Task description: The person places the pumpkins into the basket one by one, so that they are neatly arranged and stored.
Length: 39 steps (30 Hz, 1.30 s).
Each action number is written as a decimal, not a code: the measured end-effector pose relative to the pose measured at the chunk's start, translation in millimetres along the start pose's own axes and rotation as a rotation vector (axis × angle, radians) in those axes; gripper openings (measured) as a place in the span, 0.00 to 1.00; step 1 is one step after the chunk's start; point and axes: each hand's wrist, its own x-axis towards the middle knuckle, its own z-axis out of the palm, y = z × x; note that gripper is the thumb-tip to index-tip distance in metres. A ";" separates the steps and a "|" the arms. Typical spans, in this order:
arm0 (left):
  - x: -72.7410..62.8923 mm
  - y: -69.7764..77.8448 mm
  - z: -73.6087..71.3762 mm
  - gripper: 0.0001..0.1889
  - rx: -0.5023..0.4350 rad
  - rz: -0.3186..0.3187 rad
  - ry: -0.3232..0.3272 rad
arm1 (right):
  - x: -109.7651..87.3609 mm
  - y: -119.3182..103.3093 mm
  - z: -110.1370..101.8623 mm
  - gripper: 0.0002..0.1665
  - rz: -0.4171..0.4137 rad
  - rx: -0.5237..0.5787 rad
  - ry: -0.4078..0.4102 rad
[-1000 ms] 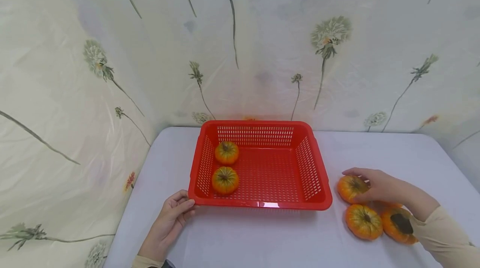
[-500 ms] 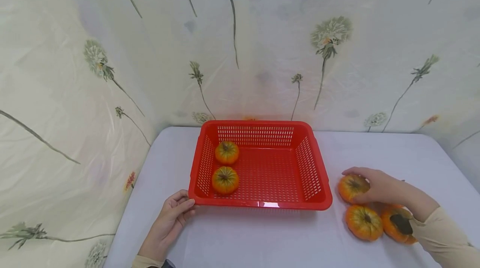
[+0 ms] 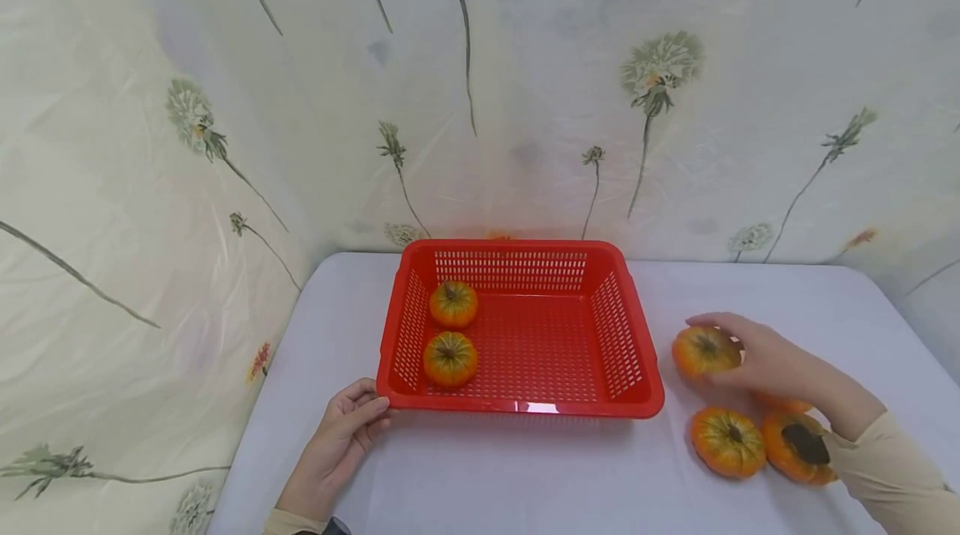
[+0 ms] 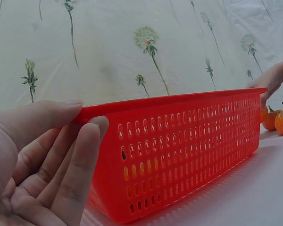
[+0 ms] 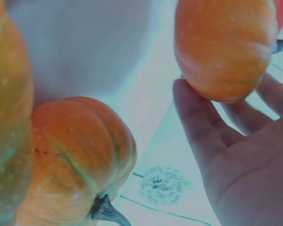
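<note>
My left hand (image 3: pixel 337 443) pinches the near left corner of a red plastic basket (image 3: pixel 517 408) between thumb and fingers, as the left wrist view shows with the hand (image 4: pixel 42 160) at the rim. Two small orange pumpkins, a rear one (image 3: pixel 453 306) and a front one (image 3: pixel 450 360), sit along the basket's left side. To the right of the basket, my right hand (image 3: pixel 776 368) grips another pumpkin (image 3: pixel 703 352). In the right wrist view this held pumpkin (image 5: pixel 226 47) appears raised off the table, its stem pointing away from the palm.
Below my right hand stand a pumpkin (image 3: pixel 727 442), one with a dark stem (image 3: pixel 798 447) and a third (image 3: pixel 786 404) partly hidden by the wrist. A white-covered table (image 3: pixel 480 485) carries everything. A dandelion-patterned curtain (image 3: pixel 525 102) hangs behind and at the left.
My right hand has lifted its pumpkin, which has moved up and away from the pumpkin in front of it. The left hand and basket have stayed put.
</note>
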 end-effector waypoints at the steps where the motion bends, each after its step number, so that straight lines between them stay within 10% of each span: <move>1: -0.2 0.1 0.1 0.10 0.002 -0.002 0.003 | -0.5 -2.0 -0.9 0.50 -0.009 -0.003 0.018; 39: -0.6 -0.1 0.1 0.08 0.018 -0.008 0.044 | 2.9 -24.3 -21.7 0.54 -0.030 0.006 0.204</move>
